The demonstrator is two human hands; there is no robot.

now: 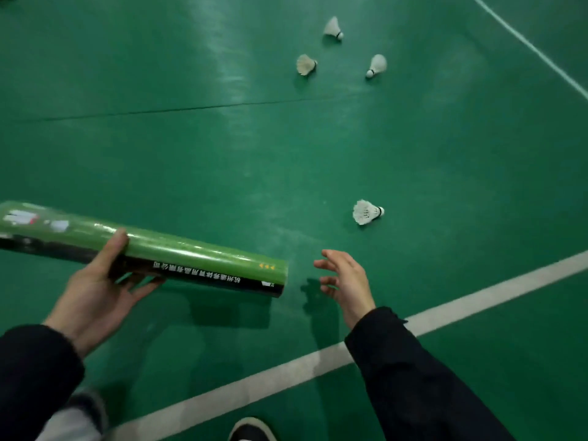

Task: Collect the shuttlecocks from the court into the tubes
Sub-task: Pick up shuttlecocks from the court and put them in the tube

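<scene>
Head | left hand [95, 288] clamps tube [165, 253] | right hand [345, 281] spread, empty | shuttlecock [366, 212] just beyond, seemingly untouched

Green-black tube [203, 261] held near-horizontal, off floor. Four white shuttlecocks on their sides: one near [366, 212], three farther [332, 27] [306, 64] [377, 65].

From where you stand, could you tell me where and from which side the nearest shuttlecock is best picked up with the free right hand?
Pinch the nearest shuttlecock by its cork tip, which points right. It lies on its side on the floor, feather skirt to the left, so come down from above on the right end; that likely spares the feathers. The right hand is open and empty below it; the left hand holds the tube.
</scene>
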